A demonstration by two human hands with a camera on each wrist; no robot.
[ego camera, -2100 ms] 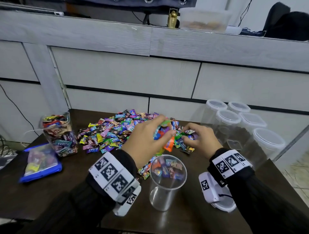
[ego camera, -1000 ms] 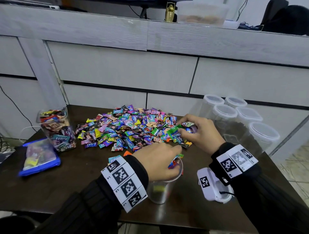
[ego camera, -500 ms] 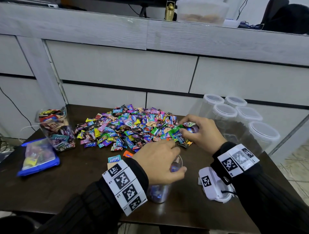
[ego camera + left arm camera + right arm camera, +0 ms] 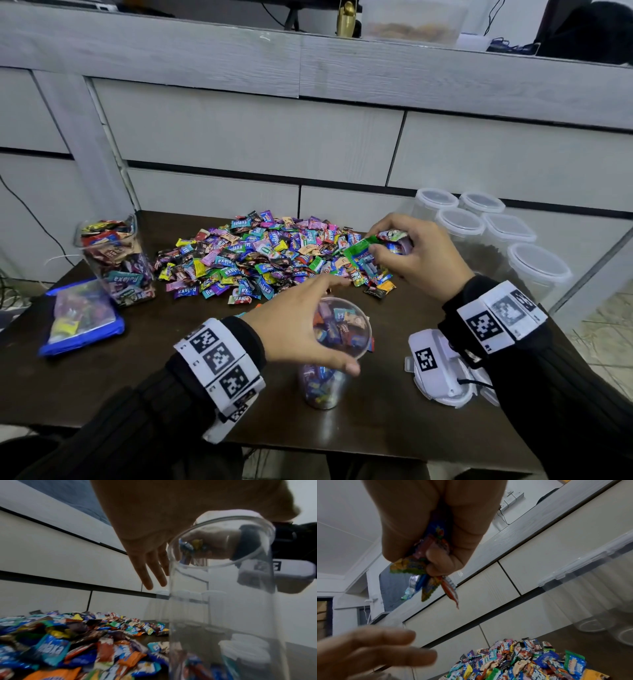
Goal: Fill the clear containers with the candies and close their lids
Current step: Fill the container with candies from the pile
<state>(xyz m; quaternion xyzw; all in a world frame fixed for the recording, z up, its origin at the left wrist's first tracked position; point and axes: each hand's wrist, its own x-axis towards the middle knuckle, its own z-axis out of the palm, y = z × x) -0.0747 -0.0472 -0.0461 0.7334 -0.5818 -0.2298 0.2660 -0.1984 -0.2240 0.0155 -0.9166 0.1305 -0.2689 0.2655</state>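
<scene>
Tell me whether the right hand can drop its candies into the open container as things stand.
Probably not yet: the left hand, fingers spread, sits over part of the open container, so the right hand, gripping candies, has little way in.

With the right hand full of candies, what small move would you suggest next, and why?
Probably carry the right hand over the open container and drop its candies in. The left hand is spread at the rim with straight fingers, the container is only partly filled, and no lid is on it.
</scene>
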